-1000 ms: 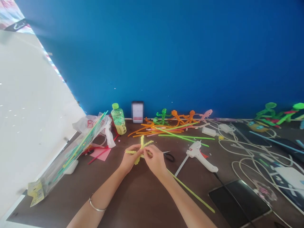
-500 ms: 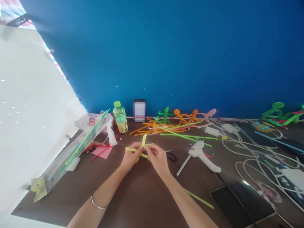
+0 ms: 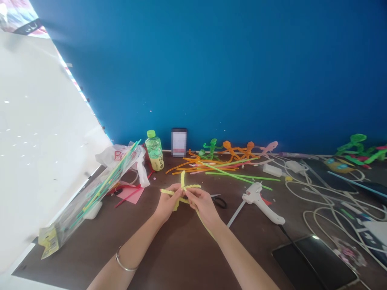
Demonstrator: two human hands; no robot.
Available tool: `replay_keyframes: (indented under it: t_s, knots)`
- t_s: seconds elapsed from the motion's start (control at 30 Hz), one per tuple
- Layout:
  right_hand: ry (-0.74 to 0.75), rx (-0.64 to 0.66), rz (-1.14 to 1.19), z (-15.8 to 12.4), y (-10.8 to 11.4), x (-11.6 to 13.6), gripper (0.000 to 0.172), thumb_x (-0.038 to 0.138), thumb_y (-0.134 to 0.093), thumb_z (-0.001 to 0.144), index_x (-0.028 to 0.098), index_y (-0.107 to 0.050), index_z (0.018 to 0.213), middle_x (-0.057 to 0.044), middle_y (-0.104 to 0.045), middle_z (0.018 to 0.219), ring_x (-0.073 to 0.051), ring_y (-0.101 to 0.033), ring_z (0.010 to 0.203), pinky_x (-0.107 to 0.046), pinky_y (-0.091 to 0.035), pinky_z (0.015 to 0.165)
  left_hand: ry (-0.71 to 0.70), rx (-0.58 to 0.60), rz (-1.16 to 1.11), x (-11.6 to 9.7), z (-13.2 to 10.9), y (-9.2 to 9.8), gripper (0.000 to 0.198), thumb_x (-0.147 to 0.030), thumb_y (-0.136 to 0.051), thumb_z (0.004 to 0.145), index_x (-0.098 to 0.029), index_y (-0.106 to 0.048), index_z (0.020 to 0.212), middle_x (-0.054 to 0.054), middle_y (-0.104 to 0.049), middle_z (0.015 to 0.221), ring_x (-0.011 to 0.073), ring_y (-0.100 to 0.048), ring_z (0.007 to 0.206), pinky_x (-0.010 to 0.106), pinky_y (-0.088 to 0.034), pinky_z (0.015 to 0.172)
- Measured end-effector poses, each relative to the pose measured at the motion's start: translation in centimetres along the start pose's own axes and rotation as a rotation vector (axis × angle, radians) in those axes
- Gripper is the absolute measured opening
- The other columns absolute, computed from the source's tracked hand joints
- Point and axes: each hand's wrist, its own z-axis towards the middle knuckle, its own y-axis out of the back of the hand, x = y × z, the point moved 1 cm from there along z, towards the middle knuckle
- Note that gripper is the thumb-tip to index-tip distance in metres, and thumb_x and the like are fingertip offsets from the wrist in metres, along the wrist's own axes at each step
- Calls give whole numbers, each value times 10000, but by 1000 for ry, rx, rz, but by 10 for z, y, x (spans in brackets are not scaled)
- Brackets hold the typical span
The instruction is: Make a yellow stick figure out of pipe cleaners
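Yellow twisted pipe cleaners [image 3: 183, 180], joined into a shape with several arms, are held up over the middle of the table. My left hand [image 3: 169, 202] is closed on the shape from the left, thumb near the joint. From the right, the fingertips of my right hand [image 3: 202, 204] pinch the yellow pipe cleaner close to that same joint. A long thin yellow strand [image 3: 206, 227] trails from the right fingers down along the wrist. The fingers partly cover the joint. Black-handled scissors [image 3: 220, 202] lie just beyond my right hand.
A white glue gun [image 3: 263, 203] and a black tablet [image 3: 314, 264] lie to the right, among white cables [image 3: 320, 193]. Loose pipe cleaners [image 3: 238, 176] and small figures [image 3: 229, 150] are at the back. A bottle [image 3: 155, 153] and a bag of pipe cleaners [image 3: 96, 201] are left.
The long yellow strand, whose end stuck out right of my right forearm, now runs close along the wrist. One arm of the shape shows more plainly above the right fingers. The view shifted slightly.
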Motion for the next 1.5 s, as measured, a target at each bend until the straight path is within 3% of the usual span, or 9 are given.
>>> replay_keyframes:
  t_s: [0.27,0.4,0.5,0.6,0.73,0.87,1.1,1.27,1.5]
  knots:
    - [56,-21,-215,2,5,6,273,381,-693,604,148,-648,741,-19,-616,625,-52,-364,375,-222,-280,362,173,94,-257,-4,-1,-4,246,-359,-649,692,-113,-652,699,38,-571,666,106,-506,645,207,-399,615]
    - [155,-8,-412,1,10,15,200,344,-666,639,159,-646,713,-30,-646,652,-114,-510,480,-242,-398,448,278,119,-388,0,-2,-3,229,-321,-679,674,-96,-634,669,63,-601,711,123,-547,704,232,-418,706]
    - [197,61,-417,0,11,19,197,355,-644,665,160,-641,696,-44,-660,683,-176,-601,647,-292,-472,612,338,157,-444,4,-3,-1,235,-319,-678,678,-97,-608,640,63,-589,706,130,-553,710,241,-422,706]
    - [168,157,-383,-2,10,24,220,374,-627,687,155,-642,706,-41,-651,649,-183,-610,668,-316,-475,672,367,226,-480,5,-5,0,239,-333,-660,694,-99,-610,683,65,-577,717,140,-551,711,254,-425,688]
    - [101,237,-358,-6,10,29,258,398,-609,705,152,-640,780,-36,-635,668,-123,-551,566,-262,-448,568,367,311,-505,4,-5,0,263,-364,-646,697,-103,-613,692,70,-570,691,155,-548,688,289,-424,698]
    - [7,323,-413,-6,15,31,310,443,-594,707,142,-637,772,-31,-617,696,-72,-455,474,-222,-382,481,386,296,-522,4,-4,0,233,-332,-656,696,-102,-626,709,56,-563,671,120,-528,640,256,-408,656]
    - [16,508,-867,7,35,47,271,409,-562,721,163,-672,701,2,-590,602,-115,-486,561,-214,-341,498,415,379,-419,1,-10,-2,261,-328,-667,687,-83,-653,776,70,-573,715,97,-506,613,228,-361,578]
    - [27,549,-1133,26,32,64,179,326,-559,678,187,-670,656,-5,-625,629,-121,-489,537,-216,-324,470,380,337,-332,-2,-9,0,233,-322,-683,670,-96,-648,715,33,-530,645,85,-483,595,218,-355,571]
    - [-102,432,-1241,44,8,74,121,229,-552,596,157,-634,544,25,-486,467,-75,-341,432,-216,-236,416,297,194,-241,4,-7,-3,257,-344,-725,605,-108,-639,662,14,-524,663,96,-528,638,255,-431,692]
